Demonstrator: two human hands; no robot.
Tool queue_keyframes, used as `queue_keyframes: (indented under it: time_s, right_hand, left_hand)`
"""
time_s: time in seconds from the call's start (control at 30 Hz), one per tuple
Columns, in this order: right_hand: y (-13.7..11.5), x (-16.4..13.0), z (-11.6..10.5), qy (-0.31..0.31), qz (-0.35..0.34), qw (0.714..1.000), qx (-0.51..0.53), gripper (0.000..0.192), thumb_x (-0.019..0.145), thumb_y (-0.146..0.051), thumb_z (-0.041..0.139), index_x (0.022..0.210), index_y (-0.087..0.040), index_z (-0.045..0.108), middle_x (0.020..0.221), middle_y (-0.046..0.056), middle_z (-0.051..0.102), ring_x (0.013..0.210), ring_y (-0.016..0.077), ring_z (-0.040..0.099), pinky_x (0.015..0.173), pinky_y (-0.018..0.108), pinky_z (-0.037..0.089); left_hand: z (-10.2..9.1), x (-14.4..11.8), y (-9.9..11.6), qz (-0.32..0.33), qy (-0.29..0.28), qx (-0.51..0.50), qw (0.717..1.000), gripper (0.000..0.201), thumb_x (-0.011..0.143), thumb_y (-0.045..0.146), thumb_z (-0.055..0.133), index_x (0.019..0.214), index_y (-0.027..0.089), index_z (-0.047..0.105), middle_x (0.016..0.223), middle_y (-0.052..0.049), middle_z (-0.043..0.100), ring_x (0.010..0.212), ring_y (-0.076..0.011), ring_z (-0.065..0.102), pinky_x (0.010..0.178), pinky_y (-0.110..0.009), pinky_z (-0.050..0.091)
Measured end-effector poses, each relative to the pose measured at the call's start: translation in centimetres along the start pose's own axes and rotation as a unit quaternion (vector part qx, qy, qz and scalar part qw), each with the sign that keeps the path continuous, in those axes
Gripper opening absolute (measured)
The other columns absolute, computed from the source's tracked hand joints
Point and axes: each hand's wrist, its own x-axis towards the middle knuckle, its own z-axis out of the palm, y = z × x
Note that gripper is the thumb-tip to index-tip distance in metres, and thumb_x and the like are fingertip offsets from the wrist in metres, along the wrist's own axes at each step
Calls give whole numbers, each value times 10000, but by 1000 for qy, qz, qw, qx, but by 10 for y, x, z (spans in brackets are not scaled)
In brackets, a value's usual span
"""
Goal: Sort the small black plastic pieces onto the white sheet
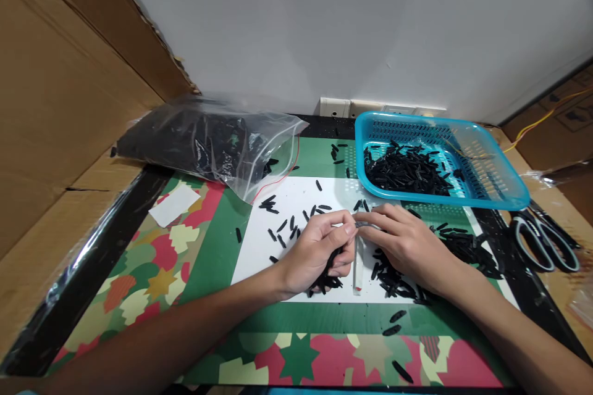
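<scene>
My left hand (319, 250) is curled around a bunch of small black pieces (327, 278), fingertips pinched at the top. My right hand (403, 237) meets it fingertip to fingertip, pinching a small dark piece (364, 224) between the two hands. Both hands rest over a white sheet (259, 247) strewn with several loose black pieces (287, 225). A pile of the same pieces (393, 281) lies under my right wrist. A thin white strip (358, 268) lies between the hands.
A blue plastic basket (491, 188) holding black pieces stands at the back right. A clear bag (208, 142) of black pieces lies at the back left. Scissors (542, 241) lie at the right. Cardboard walls the left side; a colourful mat (152, 271) covers the table.
</scene>
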Motion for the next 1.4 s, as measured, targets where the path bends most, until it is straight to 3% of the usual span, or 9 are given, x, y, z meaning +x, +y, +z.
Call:
queue_keyframes:
  time_s: [0.37, 0.5, 0.7, 0.83, 1.0, 1.1, 1.2, 1.33, 1.4]
  right_hand:
    - [0, 4, -9, -21, -74, 993, -85, 182, 1046, -113, 468, 1026, -152, 645, 1063, 104, 677, 931, 250, 569, 797, 378, 422]
    - [-2, 6, -7, -32, -60, 993, -94, 165, 1044, -116, 461, 1046, -157, 621, 960, 80, 645, 858, 242, 582, 767, 370, 436]
    - [1, 1, -2, -66, -17, 997, -26, 225, 1038, -97, 449, 1210, -156, 582, 1070, 96, 641, 934, 242, 593, 824, 384, 488]
    - [3, -4, 0, -76, -8, 997, 11, 282, 988, -23, 437, 1178, -165, 592, 1052, 94, 629, 900, 233, 571, 795, 367, 503]
    - [8, -10, -11, 13, -20, 1000, 9, 355, 973, 29, 379, 1094, -184, 635, 1018, 95, 649, 833, 214, 563, 720, 331, 480]
    - [10, -12, -23, 82, 4, 995, 60, 357, 972, 37, 416, 1079, -207, 653, 974, 78, 657, 824, 202, 566, 712, 316, 473]
    - [6, -13, -33, 139, 56, 964, 219, 217, 980, -49, 540, 999, -226, 665, 897, 61, 620, 822, 204, 568, 701, 314, 480]
    - [-5, -10, -33, 270, 142, 850, 429, 62, 943, -175, 683, 907, -219, 658, 847, 45, 579, 826, 202, 567, 696, 310, 479]
    - [-10, -9, -28, 288, 180, 805, 487, 57, 930, -184, 716, 921, -213, 668, 823, 34, 591, 801, 187, 584, 697, 299, 479]
  left_hand:
    - [-2, 1, 0, 0, 5, -2, 1000, 338, 1017, 419, 569, 803, 204, 418, 571, 84, 426, 441, -39, 344, 469, -167, 271]
    - [-2, 1, 2, -13, 15, -4, 1000, 369, 989, 457, 602, 794, 205, 415, 565, 79, 434, 437, -42, 353, 446, -152, 259]
    - [-2, 1, 5, -35, 39, -18, 998, 351, 976, 454, 607, 803, 209, 423, 584, 73, 445, 437, -46, 363, 394, -113, 227]
    - [-1, -1, 8, -35, 43, -36, 998, 346, 975, 460, 592, 794, 222, 418, 581, 75, 424, 436, -63, 319, 337, -115, 243]
    - [-2, -6, 8, -6, 71, -68, 995, 309, 984, 463, 560, 829, 238, 414, 581, 85, 395, 443, -69, 283, 339, -114, 259]
    - [-4, -7, 5, -16, 69, -71, 995, 329, 977, 489, 572, 833, 242, 409, 595, 83, 401, 446, -70, 285, 340, -120, 244]
    - [-5, -5, 1, -8, 36, -66, 997, 367, 968, 488, 615, 821, 225, 405, 590, 83, 416, 444, -47, 310, 397, -119, 234]
    - [-4, -3, -2, -23, -32, -55, 998, 422, 937, 482, 691, 782, 203, 415, 559, 95, 394, 455, -31, 304, 439, -134, 265]
    - [-3, -3, -2, -38, -46, -61, 996, 428, 925, 476, 714, 776, 198, 425, 559, 99, 392, 458, -29, 299, 443, -136, 264]
